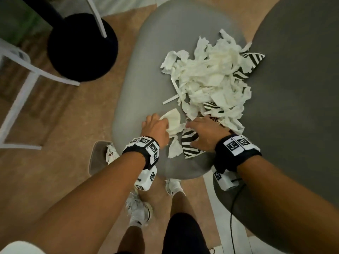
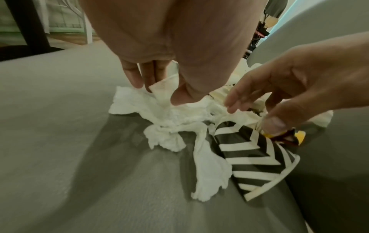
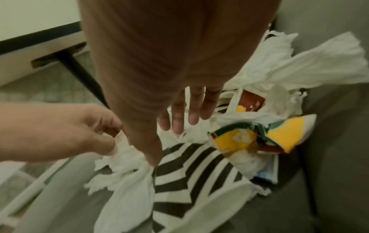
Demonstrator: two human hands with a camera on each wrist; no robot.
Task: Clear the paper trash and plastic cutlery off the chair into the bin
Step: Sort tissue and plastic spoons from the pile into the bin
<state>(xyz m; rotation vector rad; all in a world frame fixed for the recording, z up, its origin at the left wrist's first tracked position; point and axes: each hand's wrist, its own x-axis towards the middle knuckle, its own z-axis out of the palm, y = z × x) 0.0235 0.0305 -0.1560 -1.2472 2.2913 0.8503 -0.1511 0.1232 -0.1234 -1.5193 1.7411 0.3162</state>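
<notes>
A heap of torn white paper tissue lies on the grey chair seat, mixed with black-and-white striped paper pieces. White plastic cutlery handles stick out at the heap's left edge. My left hand pinches a white paper scrap between thumb and fingers at the near edge. My right hand hovers over the striped piece with fingers straight; its thumb touches a yellow and brown wrapper. The bin stands on the floor left of the seat with trash in it.
A dark grey cushioned part rises right of the heap. A black round base and a white frame stand on the wooden floor to the left. My feet in white shoes are below the seat edge, and a black cable hangs from my right wrist.
</notes>
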